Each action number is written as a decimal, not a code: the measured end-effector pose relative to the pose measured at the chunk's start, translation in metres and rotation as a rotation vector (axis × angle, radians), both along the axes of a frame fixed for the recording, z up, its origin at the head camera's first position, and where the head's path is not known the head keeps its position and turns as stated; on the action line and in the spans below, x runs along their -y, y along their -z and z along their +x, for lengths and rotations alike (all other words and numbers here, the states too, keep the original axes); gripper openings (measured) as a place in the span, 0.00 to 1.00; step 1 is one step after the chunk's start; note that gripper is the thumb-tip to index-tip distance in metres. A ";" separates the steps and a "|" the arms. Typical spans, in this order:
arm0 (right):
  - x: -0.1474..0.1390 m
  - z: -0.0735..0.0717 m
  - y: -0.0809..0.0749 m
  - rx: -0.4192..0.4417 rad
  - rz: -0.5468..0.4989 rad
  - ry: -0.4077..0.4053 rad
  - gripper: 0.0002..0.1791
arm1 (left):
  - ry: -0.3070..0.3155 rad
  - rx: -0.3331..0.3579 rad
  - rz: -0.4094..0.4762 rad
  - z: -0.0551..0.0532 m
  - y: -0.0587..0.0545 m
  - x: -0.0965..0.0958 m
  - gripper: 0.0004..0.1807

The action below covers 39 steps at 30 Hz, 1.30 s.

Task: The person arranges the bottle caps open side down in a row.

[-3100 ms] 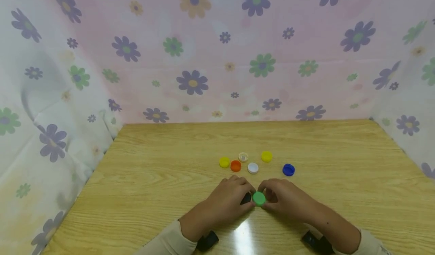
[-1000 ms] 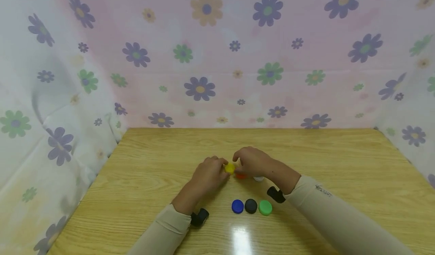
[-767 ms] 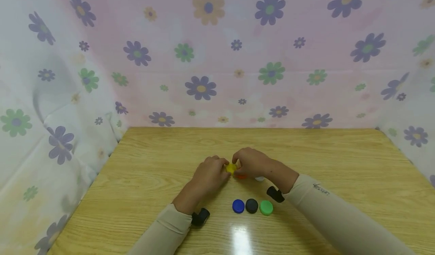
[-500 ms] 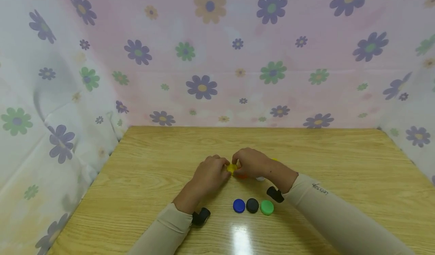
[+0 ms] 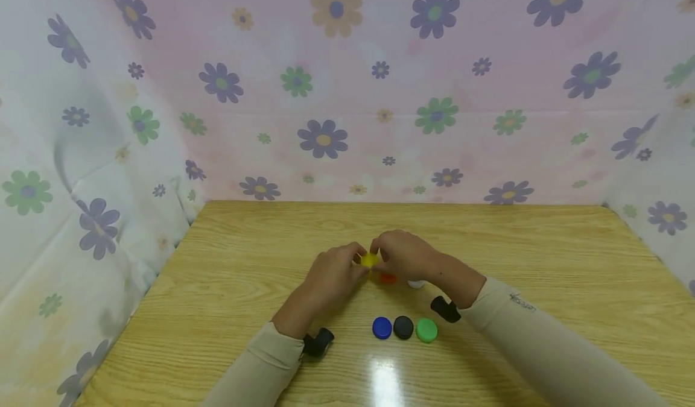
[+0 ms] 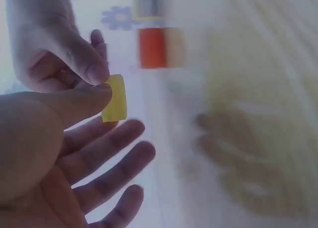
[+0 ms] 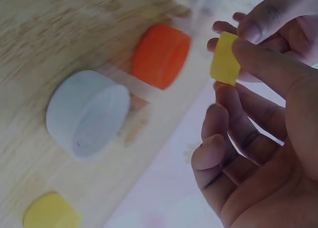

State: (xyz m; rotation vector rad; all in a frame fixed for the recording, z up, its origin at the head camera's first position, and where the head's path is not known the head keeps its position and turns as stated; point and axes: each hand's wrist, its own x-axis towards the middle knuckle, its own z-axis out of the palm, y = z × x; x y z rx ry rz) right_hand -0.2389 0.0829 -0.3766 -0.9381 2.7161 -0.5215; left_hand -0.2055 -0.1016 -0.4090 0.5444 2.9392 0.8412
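A yellow bottle cap point(image 5: 369, 260) is held between both hands, just above the wooden table. My left hand point(image 5: 333, 271) pinches one side of it with thumb and index finger; in the left wrist view the other fingers are spread. My right hand point(image 5: 404, 256) pinches the cap point(image 7: 225, 59) from the opposite side. Below the right hand, an orange cap point(image 5: 388, 279) and a white cap point(image 5: 416, 284) lie hollow side up, partly covered in the head view. Nearer the body sit a blue cap point(image 5: 382, 328), a black cap point(image 5: 403, 327) and a green cap point(image 5: 426, 330), side by side.
A second yellow cap point(image 7: 52, 213) lies beyond the white one in the right wrist view. The wooden table point(image 5: 260, 238) ends at a flowered cloth point(image 5: 347, 154) behind, with more cloth at both sides. Light reflects off the table's front.
About three seconds ago both hands held the green cap, and the blue cap lay farther right. Now blue, black and green form a row. Since half a second ago, the yellow cap has risen slightly.
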 end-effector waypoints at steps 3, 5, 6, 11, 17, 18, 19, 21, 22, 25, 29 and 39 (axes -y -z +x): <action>-0.004 0.006 -0.006 -0.014 -0.041 0.024 0.18 | 0.020 0.018 0.050 0.001 -0.007 0.001 0.17; -0.009 0.010 -0.009 -0.032 -0.095 0.027 0.18 | 0.033 0.020 0.084 0.001 -0.014 0.002 0.18; -0.011 0.011 -0.011 -0.041 -0.124 0.031 0.18 | 0.038 0.018 0.103 0.002 -0.017 0.002 0.18; -0.024 0.021 -0.016 -0.128 -0.232 0.041 0.18 | 0.062 -0.009 0.176 0.007 -0.032 0.000 0.20; -0.034 0.032 -0.024 -0.203 -0.307 0.061 0.20 | 0.079 -0.114 0.257 0.014 -0.047 -0.004 0.19; -0.035 0.034 -0.026 -0.202 -0.322 0.063 0.20 | 0.083 -0.140 0.265 0.016 -0.049 -0.005 0.18; -0.036 0.036 -0.027 -0.197 -0.338 0.066 0.21 | 0.087 -0.167 0.268 0.017 -0.051 -0.005 0.18; -0.037 0.040 -0.029 -0.177 -0.370 0.073 0.22 | 0.098 -0.217 0.258 0.019 -0.053 -0.007 0.18; -0.038 0.042 -0.029 -0.159 -0.385 0.080 0.22 | 0.107 -0.243 0.251 0.020 -0.054 -0.007 0.18; -0.040 0.048 -0.030 -0.094 -0.424 0.113 0.21 | 0.131 -0.314 0.227 0.024 -0.055 -0.009 0.17; -0.045 0.056 -0.031 0.022 -0.482 0.179 0.18 | 0.187 -0.416 0.218 0.027 -0.054 -0.012 0.17; -0.061 0.080 -0.029 0.057 -0.618 0.217 0.08 | 0.323 -0.559 0.225 0.038 -0.053 -0.021 0.16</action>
